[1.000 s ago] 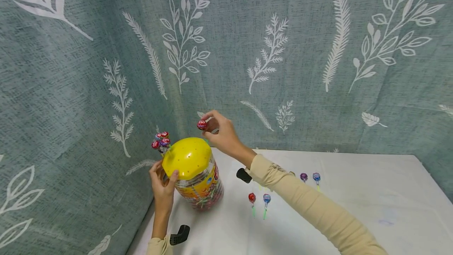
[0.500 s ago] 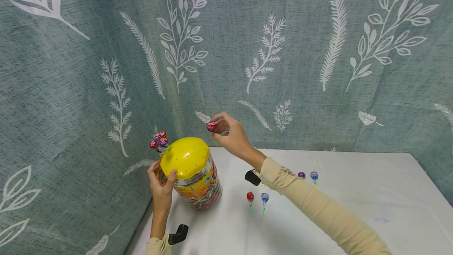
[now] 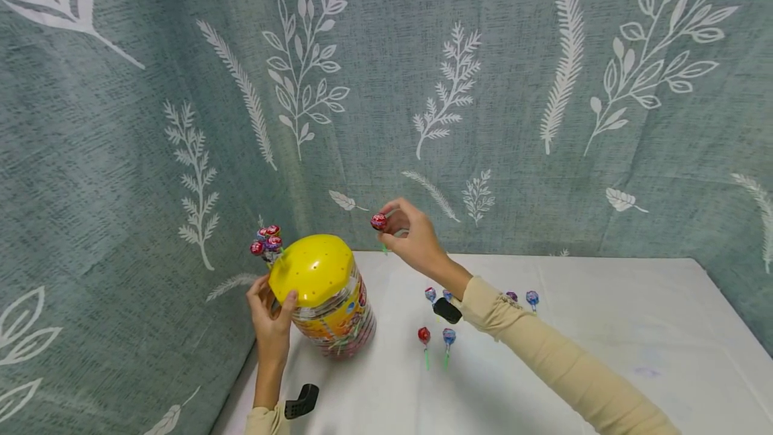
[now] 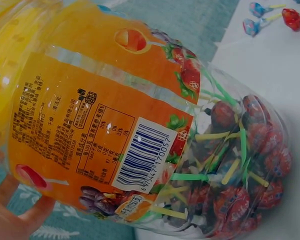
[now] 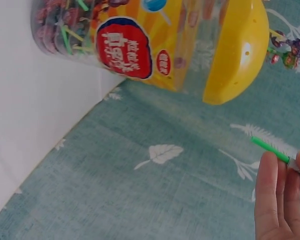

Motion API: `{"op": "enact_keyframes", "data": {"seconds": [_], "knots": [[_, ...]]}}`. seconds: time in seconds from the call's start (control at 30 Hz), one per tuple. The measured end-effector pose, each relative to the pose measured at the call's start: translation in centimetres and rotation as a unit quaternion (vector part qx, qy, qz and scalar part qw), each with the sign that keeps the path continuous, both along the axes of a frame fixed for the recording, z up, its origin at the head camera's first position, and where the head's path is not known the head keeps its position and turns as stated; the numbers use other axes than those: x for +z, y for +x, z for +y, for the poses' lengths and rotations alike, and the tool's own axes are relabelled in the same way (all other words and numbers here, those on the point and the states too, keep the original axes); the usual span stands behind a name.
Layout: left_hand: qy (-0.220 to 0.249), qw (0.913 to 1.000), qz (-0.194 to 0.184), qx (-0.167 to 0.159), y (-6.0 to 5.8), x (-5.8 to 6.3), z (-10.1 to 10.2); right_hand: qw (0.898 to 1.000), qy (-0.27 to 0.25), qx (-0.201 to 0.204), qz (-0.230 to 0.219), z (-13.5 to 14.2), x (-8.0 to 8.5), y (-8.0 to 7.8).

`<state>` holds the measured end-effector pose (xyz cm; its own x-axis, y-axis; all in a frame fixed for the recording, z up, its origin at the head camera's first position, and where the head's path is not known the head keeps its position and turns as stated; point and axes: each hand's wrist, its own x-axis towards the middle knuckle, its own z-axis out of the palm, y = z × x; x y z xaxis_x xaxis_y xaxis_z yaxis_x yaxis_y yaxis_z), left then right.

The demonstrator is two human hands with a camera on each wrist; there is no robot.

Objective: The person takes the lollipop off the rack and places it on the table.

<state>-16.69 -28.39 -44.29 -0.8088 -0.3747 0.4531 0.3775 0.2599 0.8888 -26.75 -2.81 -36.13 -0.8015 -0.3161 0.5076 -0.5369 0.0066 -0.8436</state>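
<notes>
A clear plastic jar [image 3: 347,327] with a yellow lid [image 3: 317,264] stands at the table's left side. Through its wall, red-wrapped lollipops [image 4: 235,205] with green and yellow sticks show. My left hand [image 3: 272,321] grips the jar by the lid's edge, thumb at the front. Beside those fingers, a cluster of lollipops [image 3: 273,242] sticks out from the lid's far left side. Right of the lid and raised, my right hand [image 3: 417,240] pinches a red-wrapped lollipop [image 3: 378,221]. Its green stick [image 5: 270,148] points toward the lid side in the right wrist view.
On the white table [image 3: 574,368] lie a red lollipop [image 3: 424,335] and a blue one [image 3: 449,336]. More lollipops [image 3: 532,298] lie behind the right forearm, which partly covers them. Leaf-patterned green fabric [image 3: 374,119] hangs at the back and left.
My right hand has moved right, away from the lid, carrying the red lollipop. The left hand still holds the jar; the head view has shifted slightly.
</notes>
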Motion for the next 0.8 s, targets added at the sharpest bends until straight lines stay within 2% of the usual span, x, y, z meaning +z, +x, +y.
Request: {"op": "enact_keyframes", "data": {"seconds": [0.33,0.6,0.8], "knots": [[0.014,0.9999,0.004,-0.002,0.0,-0.1,0.0,1.0,-0.002,0.003,-0.031,2.1,-1.0,0.3],[0.009,1.0,0.004,0.0,-0.1,0.0,0.1,0.998,0.001,-0.008,-0.064,3.7,-1.8,0.9],[0.005,1.0,-0.005,0.006,0.0,0.0,0.2,0.998,0.01,-0.003,-0.068,4.7,-0.7,2.7]]}}
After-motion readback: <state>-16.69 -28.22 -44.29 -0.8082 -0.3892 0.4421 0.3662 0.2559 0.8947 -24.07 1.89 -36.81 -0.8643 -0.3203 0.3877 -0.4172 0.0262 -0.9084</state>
